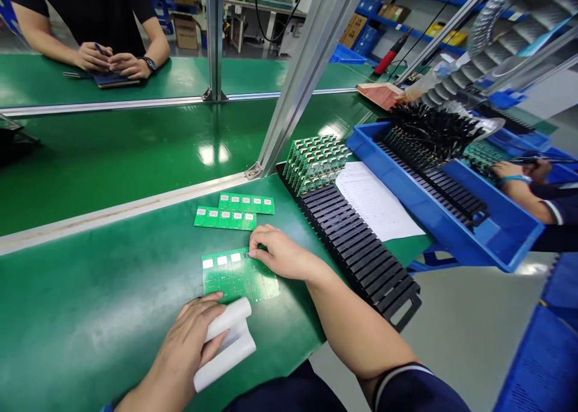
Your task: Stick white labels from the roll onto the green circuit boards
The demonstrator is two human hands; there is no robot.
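A green circuit board panel (235, 276) lies flat on the green bench in front of me, with three white labels along its top-left edge. My right hand (280, 255) rests on the panel's upper right part, fingertips pinched down at the spot beside the third label. My left hand (189, 340) sits at the panel's near edge and is closed around a white roll of label backing (228, 343). Two more green panels (235, 212), each with a full row of white labels, lie just beyond.
A long black slotted rack (361, 246) runs along my right, holding several upright green boards (316, 159) at its far end, with a white sheet (374, 201) beside it. A blue tray (451, 219) holds another rack. Other people's hands show at top left and far right.
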